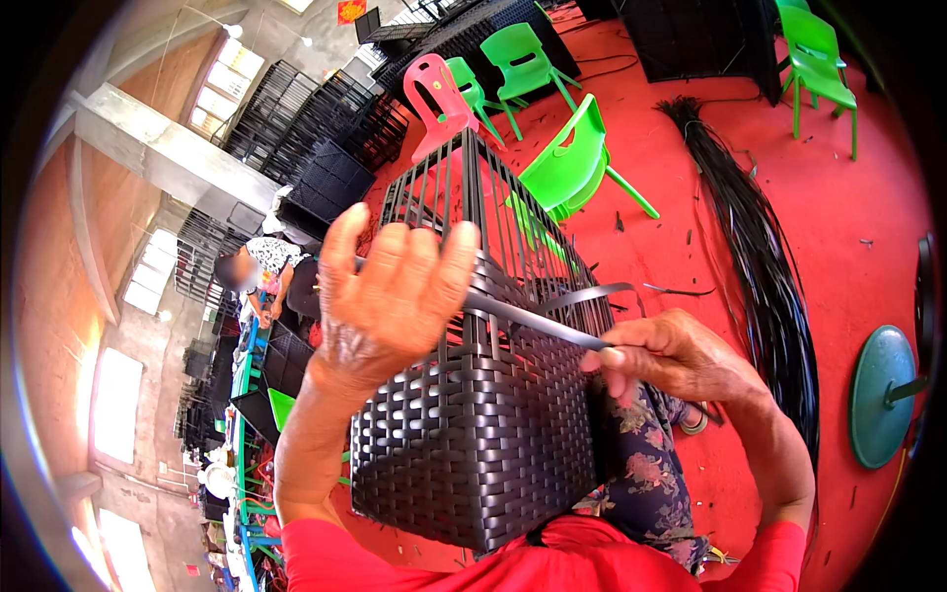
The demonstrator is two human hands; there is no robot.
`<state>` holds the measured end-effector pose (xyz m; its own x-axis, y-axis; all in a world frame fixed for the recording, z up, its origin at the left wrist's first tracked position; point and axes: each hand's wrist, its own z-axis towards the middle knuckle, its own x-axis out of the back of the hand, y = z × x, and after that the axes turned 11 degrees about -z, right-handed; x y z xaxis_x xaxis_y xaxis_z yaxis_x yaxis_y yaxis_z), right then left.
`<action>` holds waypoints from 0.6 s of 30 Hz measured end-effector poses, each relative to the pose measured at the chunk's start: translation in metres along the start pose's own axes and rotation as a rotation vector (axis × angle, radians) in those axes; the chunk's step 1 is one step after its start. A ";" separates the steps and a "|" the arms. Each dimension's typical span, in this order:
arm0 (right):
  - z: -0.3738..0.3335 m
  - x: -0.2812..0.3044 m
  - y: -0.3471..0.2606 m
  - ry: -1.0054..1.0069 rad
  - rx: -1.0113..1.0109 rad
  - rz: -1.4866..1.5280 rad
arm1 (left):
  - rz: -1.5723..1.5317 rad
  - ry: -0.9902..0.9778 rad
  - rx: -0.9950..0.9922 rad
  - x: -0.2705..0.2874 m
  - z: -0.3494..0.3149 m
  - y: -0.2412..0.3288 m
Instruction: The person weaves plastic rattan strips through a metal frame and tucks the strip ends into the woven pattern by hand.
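Observation:
A tall black woven basket (483,444) stands upright between my knees. Its lower part is tightly plaited, while bare upright bars (434,197) rise above the weave. My right hand (681,360) is closed on a flat dark plastic strip (533,321), pinched between thumb and fingers to the right of the basket. The strip runs taut from there across the near corner and passes behind my left hand (390,296). That hand is raised, its fingers spread at the upper left side of the bars; its thumb is hidden. A loop of strip (592,293) curves out behind.
A bundle of long black strips (760,266) lies on the red floor to the right, near a round green stand base (881,395). Green chairs (572,163) and a pink chair (434,104) stand beyond the basket. Another person (261,266) works at the left.

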<state>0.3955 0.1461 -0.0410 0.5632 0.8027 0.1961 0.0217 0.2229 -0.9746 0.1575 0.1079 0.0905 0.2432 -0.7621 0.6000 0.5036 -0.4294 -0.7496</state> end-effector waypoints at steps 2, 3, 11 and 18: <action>0.008 -0.003 0.017 0.084 0.086 -0.085 | 0.008 -0.058 -0.006 -0.004 -0.005 0.000; 0.012 -0.005 0.016 0.168 0.176 -0.171 | -0.007 -0.096 -0.011 -0.005 -0.006 0.003; 0.031 -0.014 -0.012 0.134 0.130 -0.070 | -0.079 -0.036 -0.038 -0.008 -0.004 0.010; 0.044 -0.038 -0.026 0.363 0.204 0.028 | -0.266 -0.009 0.033 -0.015 -0.016 0.021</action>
<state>0.3372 0.1340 -0.0184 0.8169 0.5708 0.0830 -0.1416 0.3380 -0.9305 0.1517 0.1025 0.0615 0.1064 -0.6201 0.7773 0.5776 -0.5977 -0.5559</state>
